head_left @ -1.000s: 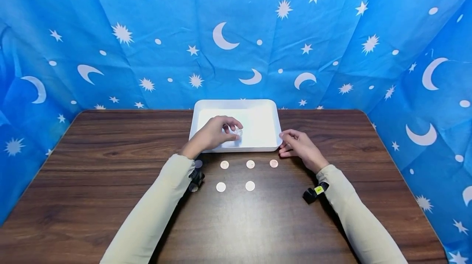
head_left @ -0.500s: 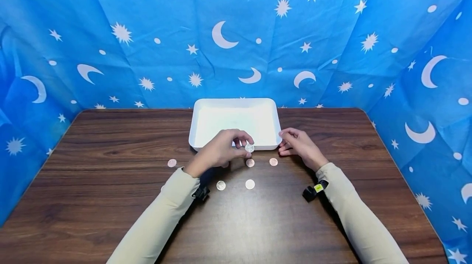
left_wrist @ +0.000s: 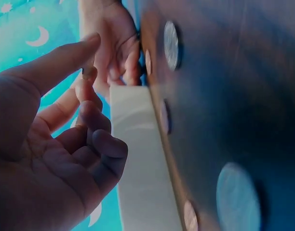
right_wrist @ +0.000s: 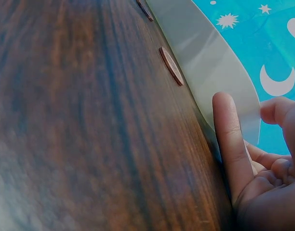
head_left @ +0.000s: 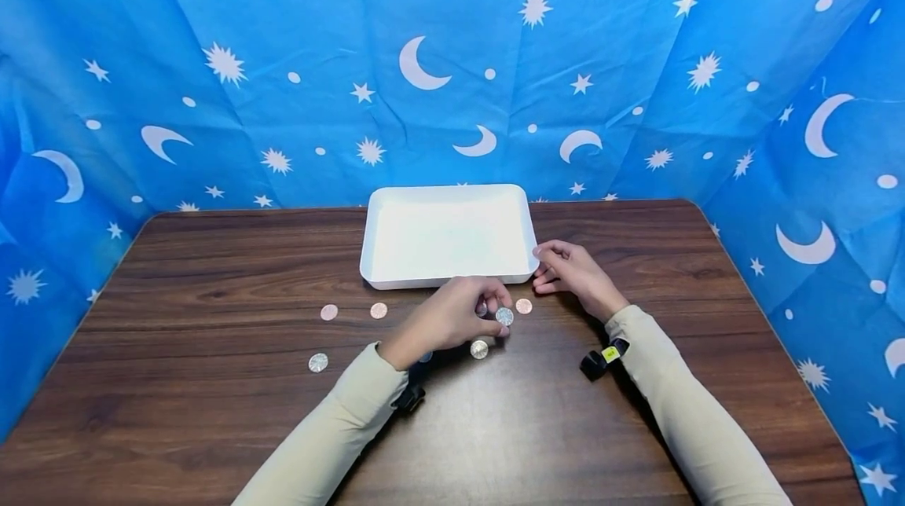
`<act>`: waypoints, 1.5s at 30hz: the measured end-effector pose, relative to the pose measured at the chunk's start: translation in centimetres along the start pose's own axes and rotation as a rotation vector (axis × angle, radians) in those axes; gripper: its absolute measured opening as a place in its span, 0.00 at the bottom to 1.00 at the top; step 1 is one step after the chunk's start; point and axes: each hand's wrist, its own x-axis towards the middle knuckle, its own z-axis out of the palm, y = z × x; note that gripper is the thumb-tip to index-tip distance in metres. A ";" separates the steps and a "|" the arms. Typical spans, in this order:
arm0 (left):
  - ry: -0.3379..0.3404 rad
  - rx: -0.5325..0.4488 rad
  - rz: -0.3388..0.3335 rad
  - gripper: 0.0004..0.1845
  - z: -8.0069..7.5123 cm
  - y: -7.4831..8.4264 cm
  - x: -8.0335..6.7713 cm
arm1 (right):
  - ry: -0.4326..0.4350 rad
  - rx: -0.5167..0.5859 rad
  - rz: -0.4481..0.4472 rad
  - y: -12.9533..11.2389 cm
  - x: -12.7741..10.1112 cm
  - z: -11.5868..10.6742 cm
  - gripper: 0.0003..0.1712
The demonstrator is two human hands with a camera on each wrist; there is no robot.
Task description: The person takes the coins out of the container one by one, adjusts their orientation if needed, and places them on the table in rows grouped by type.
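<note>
My left hand (head_left: 456, 316) pinches a silvery coin (head_left: 504, 317) between thumb and fingertip, above the table just in front of the white tray (head_left: 452, 280). In the left wrist view the pinched coin (left_wrist: 88, 65) shows nearly edge-on. My right hand (head_left: 576, 278) is at the tray's front right corner, its fingertips at the rim. Below and around the left hand lie a silvery coin (head_left: 479, 349), a copper-coloured coin (head_left: 524, 306) and others partly hidden by the hand and wrist.
Farther left on the brown wooden table (head_left: 177, 333) lie two copper-coloured coins, the outer coin (head_left: 328, 312) and the inner coin (head_left: 379, 310), and a silvery coin (head_left: 318, 363). A blue curtain (head_left: 283, 82) with moons and stars hangs behind the table.
My left hand has moved from over the tray toward me and to the right, the coin still pinched. More coins at the left are uncovered. The right hand stays at the tray's corner.
</note>
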 end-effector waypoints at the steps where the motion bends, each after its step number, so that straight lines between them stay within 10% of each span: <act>1: 0.002 0.011 0.007 0.12 0.3 0.0 0.1 | -0.002 0.000 -0.001 0.0 0.0 0.0 0.24; 16: -0.107 0.257 0.003 0.10 2.8 0.7 0.7 | 0.006 -0.003 -0.004 0.2 0.0 -0.1 0.24; 45: -0.119 0.322 -0.031 0.09 4.0 1.7 1.3 | 0.005 -0.003 -0.003 0.2 0.1 0.1 0.24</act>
